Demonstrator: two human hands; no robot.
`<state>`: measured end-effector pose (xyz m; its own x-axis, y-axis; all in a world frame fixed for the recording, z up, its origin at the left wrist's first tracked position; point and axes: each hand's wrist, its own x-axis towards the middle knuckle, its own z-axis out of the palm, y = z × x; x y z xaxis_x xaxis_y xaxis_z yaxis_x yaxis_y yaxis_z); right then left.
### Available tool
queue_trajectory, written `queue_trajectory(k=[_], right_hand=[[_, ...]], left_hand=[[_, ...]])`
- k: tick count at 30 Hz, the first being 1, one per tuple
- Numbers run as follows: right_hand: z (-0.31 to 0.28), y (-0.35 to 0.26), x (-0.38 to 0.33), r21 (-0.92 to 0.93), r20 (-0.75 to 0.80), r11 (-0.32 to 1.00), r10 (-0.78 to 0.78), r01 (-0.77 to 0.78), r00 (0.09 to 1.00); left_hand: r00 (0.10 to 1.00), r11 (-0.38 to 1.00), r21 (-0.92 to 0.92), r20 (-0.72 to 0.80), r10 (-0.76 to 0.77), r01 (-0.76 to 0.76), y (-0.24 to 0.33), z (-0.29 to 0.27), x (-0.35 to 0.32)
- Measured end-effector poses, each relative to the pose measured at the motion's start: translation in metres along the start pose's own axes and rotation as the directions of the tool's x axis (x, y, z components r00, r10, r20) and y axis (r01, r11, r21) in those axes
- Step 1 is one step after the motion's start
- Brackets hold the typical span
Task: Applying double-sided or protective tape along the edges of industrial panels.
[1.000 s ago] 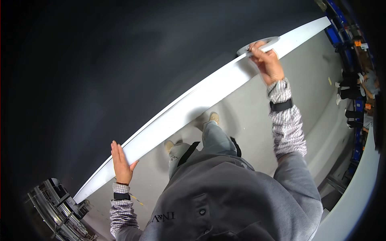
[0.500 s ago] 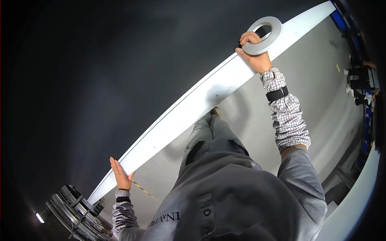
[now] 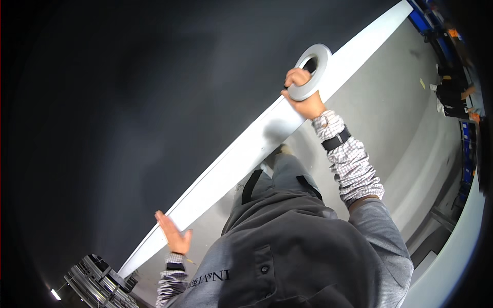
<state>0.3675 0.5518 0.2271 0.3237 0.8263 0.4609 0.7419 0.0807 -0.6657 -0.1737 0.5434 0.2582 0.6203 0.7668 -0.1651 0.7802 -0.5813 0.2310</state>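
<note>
In my right hand is a wide, flat roll of grey-white tape. The fingers curl at its hole, and the hand lies against the dark edge of a long white strip-like surface. Farther down the same edge, on the left, my left hand rests with its fingers stretched out and the thumb apart, holding nothing. Beyond the white strip spreads a large dark surface. Whether tape runs from the roll along the edge cannot be made out.
A rack of metal bars or tubes stands at the lower left, by the strip's end. Blue bins line the far right, where a person in dark clothing is partly visible. Another pale surface curves along the lower right.
My right hand and the tape roll now appear farther left and lower. My left hand appears farther right and lower, its thumb more spread. The whole view has shifted and my legs have moved.
</note>
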Motion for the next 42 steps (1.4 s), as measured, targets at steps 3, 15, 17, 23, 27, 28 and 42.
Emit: queue_trajectory(k=[3, 15, 17, 23, 27, 28, 42], right_hand=[[0.002, -0.005, -0.002, -0.041, 0.118, 0.997, 0.071, -0.067, 0.99], [-0.056, -0.025, 0.009, 0.761, 0.643, 0.194, -0.099, -0.619, 0.759], [-0.109, 0.003, 0.04, 0.691, 0.712, 0.188, -0.015, -0.698, 0.702], [-0.264, 0.182, 0.154, 0.877, 0.441, 0.041, 0.326, -0.479, 0.836], [-0.299, 0.273, 0.204, 0.618, 0.128, 0.682, 0.404, -0.392, 0.906], [-0.301, 0.287, 0.208, 0.471, 0.127, 0.791, 0.378, -0.391, 0.917], [-0.285, 0.33, 0.204, 0.154, 0.034, 0.988, -0.031, 0.026, 0.999]], left_hand=[[0.999, 0.997, -0.06, -0.004, 0.041, -0.041, 0.092, 0.013, 0.072], [0.967, 0.981, -0.073, -0.193, 0.165, -0.181, 0.269, 0.012, 0.247], [0.978, 0.994, -0.015, -0.18, 0.108, -0.112, 0.265, 0.005, 0.243], [0.999, 0.995, 0.099, -0.007, 0.031, -0.03, 0.273, -0.02, 0.24], [0.999, 0.994, 0.1, 0.027, 0.039, -0.041, 0.289, -0.036, 0.254], [0.999, 0.993, 0.113, 0.038, 0.033, -0.037, 0.295, -0.034, 0.255], [0.979, 0.97, 0.194, 0.113, -0.172, 0.148, 0.313, -0.038, 0.269]])
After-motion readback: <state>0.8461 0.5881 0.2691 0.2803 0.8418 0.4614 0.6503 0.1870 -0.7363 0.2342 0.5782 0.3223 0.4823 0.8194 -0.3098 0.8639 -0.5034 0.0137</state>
